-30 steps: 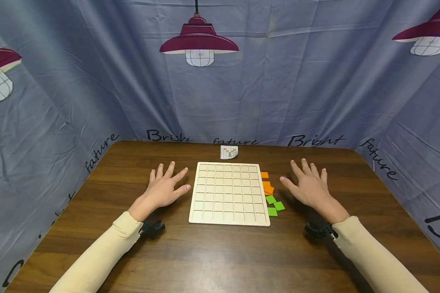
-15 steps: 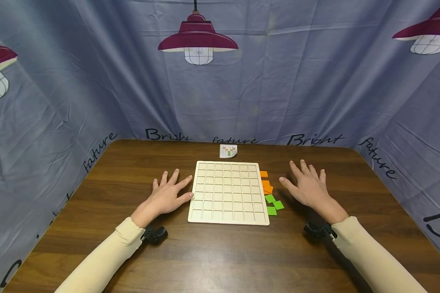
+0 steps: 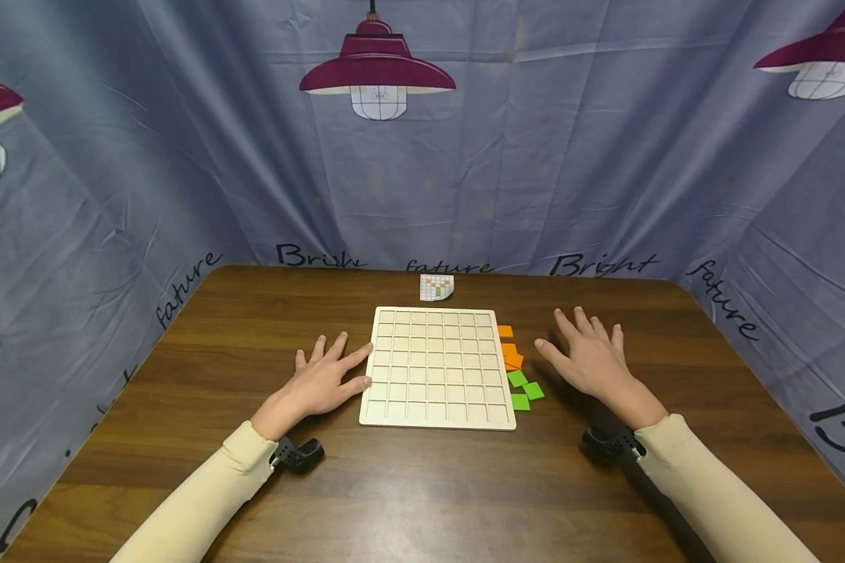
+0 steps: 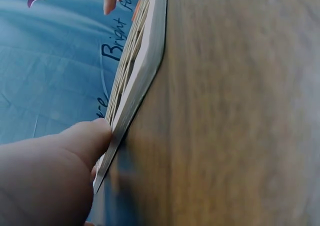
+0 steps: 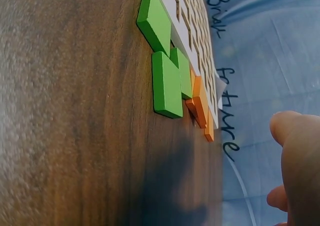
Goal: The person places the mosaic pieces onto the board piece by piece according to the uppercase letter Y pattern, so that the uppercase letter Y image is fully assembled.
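A pale wooden grid board (image 3: 436, 426) lies flat mid-table, its square cells bare. My left hand (image 3: 313, 387) is spread beside it, thumb and forefinger touching its left edge; the left wrist view shows the thumb (image 4: 92, 136) against the board's side. My right hand (image 3: 595, 363) hovers with fingers spread, right of the tiles, holding nothing. Several orange tiles (image 3: 510, 356) lie along the board's right edge, some overlapping. Nearer the front are green square tiles (image 3: 533, 390), seen closer as thick green tiles (image 5: 167, 86) in the right wrist view.
A small paper card (image 3: 436, 288) with a coloured grid pattern, one corner curled, lies behind the board. The brown wooden table (image 3: 422, 493) reaches back to a grey-blue curtain (image 3: 422, 180) printed with lamps and lettering. Each wrist wears a black camera.
My left hand has moved right and slightly toward me, from beside the board to its left edge. The right hand stays almost still. The head view has tilted slightly.
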Demonstrator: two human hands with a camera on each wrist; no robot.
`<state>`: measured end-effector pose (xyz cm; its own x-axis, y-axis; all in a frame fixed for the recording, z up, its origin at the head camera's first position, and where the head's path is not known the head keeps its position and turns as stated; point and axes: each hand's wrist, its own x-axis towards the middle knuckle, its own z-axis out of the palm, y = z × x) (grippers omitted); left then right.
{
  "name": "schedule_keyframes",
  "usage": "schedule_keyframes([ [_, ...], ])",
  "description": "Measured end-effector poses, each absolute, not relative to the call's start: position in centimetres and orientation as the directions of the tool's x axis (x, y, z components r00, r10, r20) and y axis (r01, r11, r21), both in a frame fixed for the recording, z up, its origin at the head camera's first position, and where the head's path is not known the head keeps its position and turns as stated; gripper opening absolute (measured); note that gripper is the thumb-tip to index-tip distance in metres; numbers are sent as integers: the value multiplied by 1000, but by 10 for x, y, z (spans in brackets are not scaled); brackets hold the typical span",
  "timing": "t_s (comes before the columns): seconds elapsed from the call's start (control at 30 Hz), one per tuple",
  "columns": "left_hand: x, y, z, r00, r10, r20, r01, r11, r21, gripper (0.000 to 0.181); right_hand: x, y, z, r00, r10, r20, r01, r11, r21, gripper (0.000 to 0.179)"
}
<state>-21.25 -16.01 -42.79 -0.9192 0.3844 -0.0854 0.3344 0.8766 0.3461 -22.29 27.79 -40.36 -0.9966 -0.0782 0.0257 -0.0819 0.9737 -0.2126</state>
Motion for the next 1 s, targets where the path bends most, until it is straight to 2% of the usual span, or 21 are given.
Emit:
schedule_keyframes([
  [0.5, -212, -159, -433, -921, 378, -89, 335, 890, 309, 60, -221, 275, -407, -993, -105, 46, -112, 970, -215, 84],
  [1.0, -212, -158, -430, -923, 373, -90, 331, 893, 306, 61, -213, 272, -409, -988, -143, 63, -154, 955, -253, 77],
])
